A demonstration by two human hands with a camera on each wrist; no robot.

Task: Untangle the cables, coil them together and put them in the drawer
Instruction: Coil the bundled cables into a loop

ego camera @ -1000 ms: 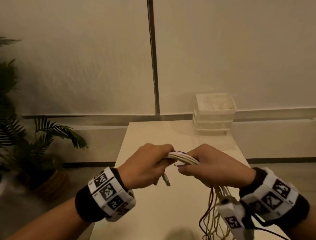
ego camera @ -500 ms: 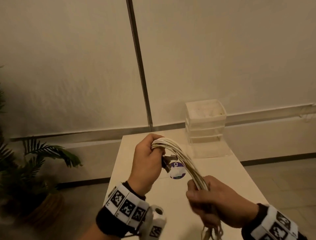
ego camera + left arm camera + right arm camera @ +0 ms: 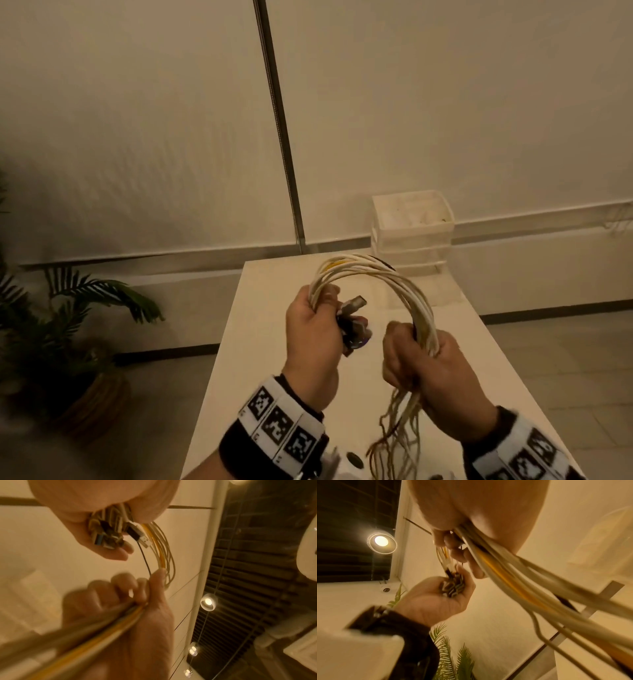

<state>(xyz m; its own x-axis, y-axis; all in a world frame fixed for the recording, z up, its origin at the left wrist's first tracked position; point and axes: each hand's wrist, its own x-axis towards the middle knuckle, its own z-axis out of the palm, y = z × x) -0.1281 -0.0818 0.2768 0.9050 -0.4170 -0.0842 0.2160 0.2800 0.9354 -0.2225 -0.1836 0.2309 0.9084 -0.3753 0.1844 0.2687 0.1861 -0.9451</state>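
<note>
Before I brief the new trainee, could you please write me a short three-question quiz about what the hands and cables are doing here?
1. True or false: the cable bundle arches between the left hand and the right hand.
2. Which hand holds the connector ends? A) left B) right
3. Fill in: the loose cable tails hang below the ____ hand.

Key: 1 true; 2 A; 3 right. The drawer unit stands at the far end of the table, apart from both hands.
</note>
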